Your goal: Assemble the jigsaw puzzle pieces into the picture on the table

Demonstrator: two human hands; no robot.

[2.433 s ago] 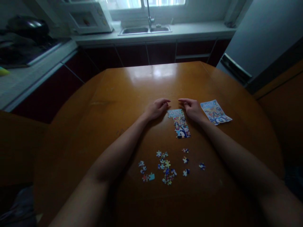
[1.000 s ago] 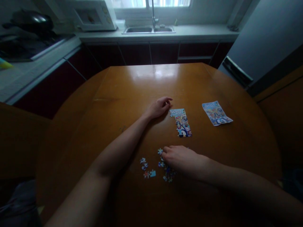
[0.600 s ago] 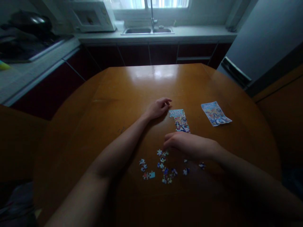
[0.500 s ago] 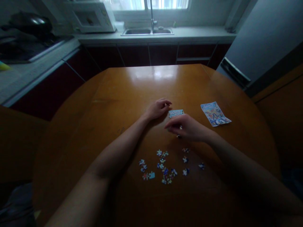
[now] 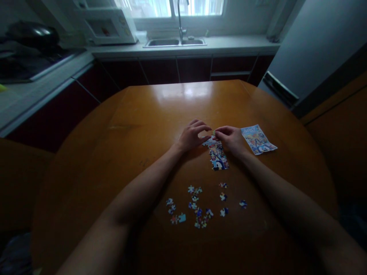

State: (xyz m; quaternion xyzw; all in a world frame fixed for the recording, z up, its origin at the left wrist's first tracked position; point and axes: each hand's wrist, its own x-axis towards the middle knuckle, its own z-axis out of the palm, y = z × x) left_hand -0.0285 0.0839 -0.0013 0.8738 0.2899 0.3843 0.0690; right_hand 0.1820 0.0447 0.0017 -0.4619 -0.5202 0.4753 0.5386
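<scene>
A partly joined jigsaw puzzle (image 5: pixel 219 156) lies on the table, longer than it is wide, with a dark blue and white patch at its near end. My left hand (image 5: pixel 195 134) rests at its upper left, fingers curved and thumb apart, the thumb by the puzzle's edge. From the right, my right hand (image 5: pixel 231 139) pinches a small greenish puzzle piece (image 5: pixel 213 132) just above the puzzle's far end. The fingertips partly hide that end. Loose puzzle pieces (image 5: pixel 199 211) are scattered nearer to me, a few of them off to the right.
A creased picture sheet (image 5: pixel 258 139) lies right of my right hand on the wooden table (image 5: pixel 137 110). Beyond the table are a counter with a sink (image 5: pixel 163 42), a microwave (image 5: pixel 104 26), a wok (image 5: pixel 31 34) on the stove, and a fridge (image 5: pixel 312 49) at right.
My right hand has moved away from me and to the right, uncovering the lower puzzle, and now pinches a piece at its far end. My left hand's fingers have spread wider.
</scene>
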